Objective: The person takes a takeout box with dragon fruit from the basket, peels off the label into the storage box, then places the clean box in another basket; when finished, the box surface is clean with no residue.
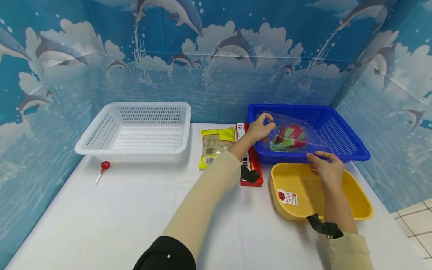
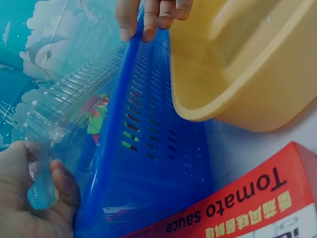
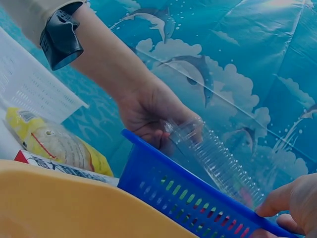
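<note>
In the head view, my left hand (image 1: 260, 129) pinches the left end of a clear plastic container (image 1: 312, 135) with a ridged edge. The container is tilted over the blue basket (image 1: 341, 131). A red and green fruit, like a dragon fruit (image 1: 291, 137), shows through the plastic; I cannot tell whether it lies inside it or under it. My right hand (image 1: 329, 172) grips the basket's front rim near the container's right end, above the yellow tub (image 1: 278, 187). In the right wrist view, the left hand (image 3: 158, 111) holds the ridged plastic (image 3: 223, 163) above the rim.
Left of the blue basket lie a red tomato sauce box (image 1: 254, 165) and a yellow packet (image 1: 216, 144). A white basket (image 1: 135, 155) stands at the back left, with a red lollipop (image 1: 105, 165) before it. A dolphin-print curtain (image 1: 222, 82) surrounds the white table (image 1: 135, 225).
</note>
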`<control>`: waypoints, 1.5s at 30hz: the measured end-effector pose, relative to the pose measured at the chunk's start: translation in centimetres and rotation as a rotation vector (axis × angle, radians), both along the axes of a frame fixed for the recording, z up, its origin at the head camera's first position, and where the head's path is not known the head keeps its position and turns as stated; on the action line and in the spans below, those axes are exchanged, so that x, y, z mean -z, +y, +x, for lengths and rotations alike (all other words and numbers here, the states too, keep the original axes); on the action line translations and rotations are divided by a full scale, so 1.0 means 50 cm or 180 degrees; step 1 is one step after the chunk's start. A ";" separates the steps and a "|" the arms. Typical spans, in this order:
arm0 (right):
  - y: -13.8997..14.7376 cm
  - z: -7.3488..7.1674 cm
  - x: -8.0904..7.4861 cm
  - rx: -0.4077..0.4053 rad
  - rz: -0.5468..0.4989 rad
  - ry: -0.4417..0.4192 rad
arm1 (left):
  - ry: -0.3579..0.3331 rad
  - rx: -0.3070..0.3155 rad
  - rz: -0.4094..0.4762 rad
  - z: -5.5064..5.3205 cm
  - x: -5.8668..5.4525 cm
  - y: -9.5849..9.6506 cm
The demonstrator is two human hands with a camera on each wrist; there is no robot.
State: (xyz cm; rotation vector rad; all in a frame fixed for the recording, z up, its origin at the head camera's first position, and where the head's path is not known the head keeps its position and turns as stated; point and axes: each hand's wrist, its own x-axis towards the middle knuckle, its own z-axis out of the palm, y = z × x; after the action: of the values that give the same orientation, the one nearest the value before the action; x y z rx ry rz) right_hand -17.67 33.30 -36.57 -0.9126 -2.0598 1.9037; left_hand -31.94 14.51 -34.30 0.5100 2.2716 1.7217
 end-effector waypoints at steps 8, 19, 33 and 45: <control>-0.001 0.001 -0.002 -0.0006 -0.0034 0.0044 | 0.0119 0.0136 -0.0489 0.003 -0.006 0.013; 0.001 0.000 -0.001 0.0006 -0.0028 0.0035 | 0.0032 -0.0522 -0.0747 0.022 -0.007 0.047; -0.001 0.002 -0.003 -0.0007 -0.0027 0.0074 | -0.0369 -0.0567 -0.0348 0.027 0.001 0.062; 0.000 -0.001 0.000 0.0053 0.0048 0.0018 | -0.0558 -0.0691 -0.0085 0.037 0.006 0.070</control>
State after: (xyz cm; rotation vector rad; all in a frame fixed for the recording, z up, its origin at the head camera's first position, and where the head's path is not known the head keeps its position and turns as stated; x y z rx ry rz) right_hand -17.70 33.28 -36.57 -0.9170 -2.0542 1.8778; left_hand -30.10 17.99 -34.60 0.1040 2.2893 1.7524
